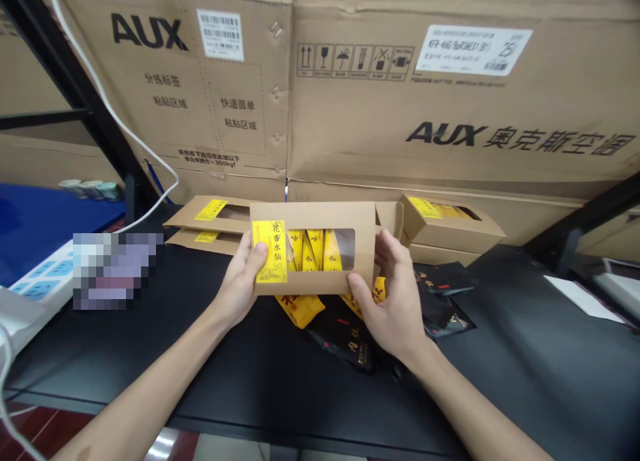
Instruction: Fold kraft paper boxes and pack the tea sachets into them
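- The left hand [240,281] and right hand [390,291] both hold a kraft paper box [315,214] up above the tabletop [200,374], fingers wrapped around its ends.
- Yellow sachets [306,251] fill the box, showing through its window; its right end flap looks unclosed.
- Loose yellow packets [300,311] and black sachets [345,341] lie beneath it.
- Further kraft boxes [210,214] with yellow labels sit far left, another [450,224] far right; their contents are unclear.

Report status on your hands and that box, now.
Left hand and right hand gripping a kraft window box at both ends. Yellow sachets showing through its window. Loose black sachets below the right hand; more kraft boxes behind.
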Available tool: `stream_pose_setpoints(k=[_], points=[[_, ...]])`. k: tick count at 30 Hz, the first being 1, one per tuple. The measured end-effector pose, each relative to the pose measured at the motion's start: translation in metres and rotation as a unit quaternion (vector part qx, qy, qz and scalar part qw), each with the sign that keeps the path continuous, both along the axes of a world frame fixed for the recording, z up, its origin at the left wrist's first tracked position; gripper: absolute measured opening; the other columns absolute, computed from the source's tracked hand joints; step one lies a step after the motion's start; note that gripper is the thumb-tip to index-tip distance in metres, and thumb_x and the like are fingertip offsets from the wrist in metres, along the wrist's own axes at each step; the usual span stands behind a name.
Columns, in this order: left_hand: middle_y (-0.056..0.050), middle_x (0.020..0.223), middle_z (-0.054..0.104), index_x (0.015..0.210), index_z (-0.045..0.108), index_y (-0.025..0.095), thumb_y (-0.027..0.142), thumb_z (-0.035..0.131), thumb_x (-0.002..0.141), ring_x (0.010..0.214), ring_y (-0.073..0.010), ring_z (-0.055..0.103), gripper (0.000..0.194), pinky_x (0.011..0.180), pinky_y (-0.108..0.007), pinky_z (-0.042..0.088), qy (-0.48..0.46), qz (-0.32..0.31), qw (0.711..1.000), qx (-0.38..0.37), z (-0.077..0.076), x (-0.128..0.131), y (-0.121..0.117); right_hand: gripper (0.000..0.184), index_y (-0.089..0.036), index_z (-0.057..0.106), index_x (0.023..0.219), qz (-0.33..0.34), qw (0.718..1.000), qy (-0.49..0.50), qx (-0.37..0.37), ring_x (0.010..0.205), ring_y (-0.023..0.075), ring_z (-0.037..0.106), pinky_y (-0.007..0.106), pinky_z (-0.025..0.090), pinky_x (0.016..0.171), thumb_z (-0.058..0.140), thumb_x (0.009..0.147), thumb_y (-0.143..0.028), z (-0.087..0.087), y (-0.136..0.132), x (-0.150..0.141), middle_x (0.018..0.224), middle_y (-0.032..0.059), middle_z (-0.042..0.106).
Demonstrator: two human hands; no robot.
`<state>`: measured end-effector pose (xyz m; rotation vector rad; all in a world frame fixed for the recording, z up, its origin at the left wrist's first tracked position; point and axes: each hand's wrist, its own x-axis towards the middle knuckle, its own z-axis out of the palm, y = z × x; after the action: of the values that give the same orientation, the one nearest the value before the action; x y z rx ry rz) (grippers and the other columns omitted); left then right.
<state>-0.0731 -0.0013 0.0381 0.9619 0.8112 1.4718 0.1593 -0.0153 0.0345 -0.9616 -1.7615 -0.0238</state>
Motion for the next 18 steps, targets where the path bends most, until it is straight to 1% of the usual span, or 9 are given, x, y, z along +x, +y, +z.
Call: stream_pose_setpoints(k=[1,3,6,7,9,11,14,18], points=[[-0.013,0.134,0.07,0.125,0.057,0.023,0.058,0.079,0.079,0.131,-0.0362,0.062,0.062,0.106,-0.048,0.054,0.007,-0.009,1.0,0.003,0.0,0.0,-0.001,0.069,-0.023,0.034,0.155,0.004,0.999,0.028,-0.026,0.13,0.0284,0.061,0.05,0.057,0.104,0.065,0.094,-0.03,-0.002,0.002,0.001,0.144,0.0184,0.056],[-0.012,0.135,0.068,0.127,0.054,0.025,0.055,0.08,0.079,0.131,-0.035,0.062,0.063,0.106,-0.047,0.055,0.016,-0.023,1.0,0.009,0.001,0.0,-0.003,0.057,-0.023,0.043,0.147,0.013,0.995,0.068,-0.069,0.122,0.0261,0.066,0.046,0.058,0.1,0.064,0.096,-0.034,-0.003,0.004,0.002,0.138,0.0159,0.063],[-0.01,0.132,0.069,0.127,0.048,0.029,0.053,0.082,0.077,0.129,-0.0337,0.063,0.065,0.104,-0.047,0.056,0.014,-0.058,0.998,0.011,0.001,0.0,-0.004,0.025,-0.023,0.062,0.118,0.004,0.991,0.074,-0.11,0.101,0.0228,0.072,0.039,0.06,0.086,0.061,0.098,-0.039,0.002,0.004,0.005,0.112,0.0086,0.074],[-0.01,0.131,0.07,0.124,0.046,0.03,0.052,0.083,0.077,0.129,-0.0336,0.064,0.064,0.104,-0.048,0.056,0.013,-0.071,0.997,0.013,0.001,0.0,-0.004,0.02,-0.023,0.065,0.108,-0.001,0.991,0.066,-0.114,0.095,0.0217,0.072,0.037,0.059,0.082,0.06,0.098,-0.039,0.005,0.004,0.005,0.104,0.0067,0.075],[-0.01,0.13,0.069,0.119,0.046,0.029,0.05,0.084,0.077,0.129,-0.0335,0.063,0.06,0.105,-0.048,0.055,0.016,-0.079,0.996,0.025,0.001,0.001,-0.004,0.02,-0.023,0.067,0.096,-0.012,0.992,0.049,-0.113,0.086,0.0207,0.071,0.034,0.058,0.075,0.059,0.099,-0.04,0.008,0.003,0.005,0.095,0.0047,0.075],[-0.01,0.133,0.067,0.119,0.049,0.028,0.047,0.083,0.078,0.133,-0.0328,0.059,0.057,0.109,-0.047,0.051,0.032,-0.067,0.997,0.038,0.001,0.001,-0.003,0.021,-0.023,0.069,0.097,-0.014,0.993,0.05,-0.102,0.086,0.0212,0.073,0.034,0.058,0.074,0.059,0.098,-0.04,0.008,0.003,0.005,0.095,0.0045,0.077],[-0.011,0.139,0.062,0.128,0.054,0.026,0.042,0.083,0.078,0.136,-0.0312,0.055,0.059,0.114,-0.046,0.045,0.072,-0.036,0.996,0.039,-0.001,-0.002,0.0,0.019,-0.024,0.071,0.102,-0.009,0.995,0.064,-0.082,0.091,0.0218,0.075,0.034,0.059,0.08,0.059,0.099,-0.038,0.006,0.002,0.006,0.099,0.0039,0.079],[-0.011,0.137,0.062,0.137,0.057,0.025,0.038,0.082,0.079,0.129,-0.0294,0.058,0.065,0.107,-0.044,0.049,0.126,-0.035,0.99,0.045,-0.002,-0.007,0.003,0.015,-0.025,0.071,0.103,-0.015,0.996,0.062,-0.056,0.09,0.0205,0.076,0.032,0.06,0.08,0.06,0.099,-0.033,0.007,-0.001,0.008,0.099,0.0031,0.079]])
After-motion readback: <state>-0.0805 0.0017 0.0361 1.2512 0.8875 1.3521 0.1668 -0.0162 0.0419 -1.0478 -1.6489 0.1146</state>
